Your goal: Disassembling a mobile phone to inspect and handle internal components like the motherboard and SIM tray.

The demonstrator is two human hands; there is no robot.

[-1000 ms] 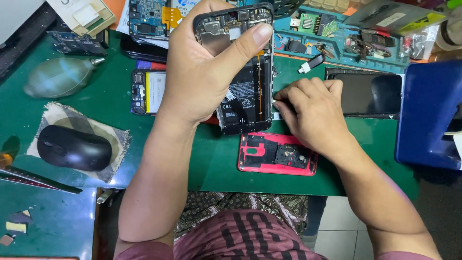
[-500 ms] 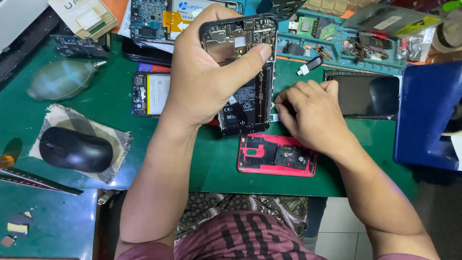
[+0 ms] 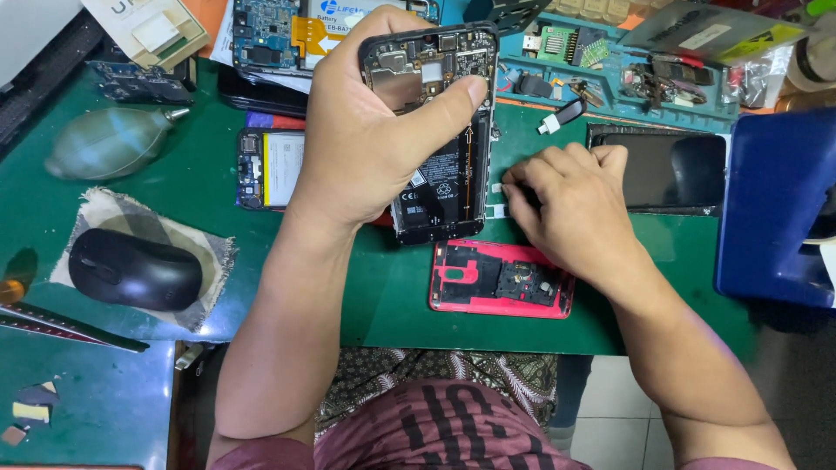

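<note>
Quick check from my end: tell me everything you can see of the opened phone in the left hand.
The opened phone is a black-framed handset with its back cover off, so the circuit board at the top, metal shields and dark battery area show. It stands lengthwise away from the person, lifted at the top, its lower end near the green mat. The left hand grips it from the left, thumb across the upper board. The right hand lies close beside its lower right edge; contact cannot be told.

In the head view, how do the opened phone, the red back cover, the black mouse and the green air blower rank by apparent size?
1. opened phone, raised nearer the camera, so unsure
2. red back cover
3. black mouse and green air blower look alike
</note>
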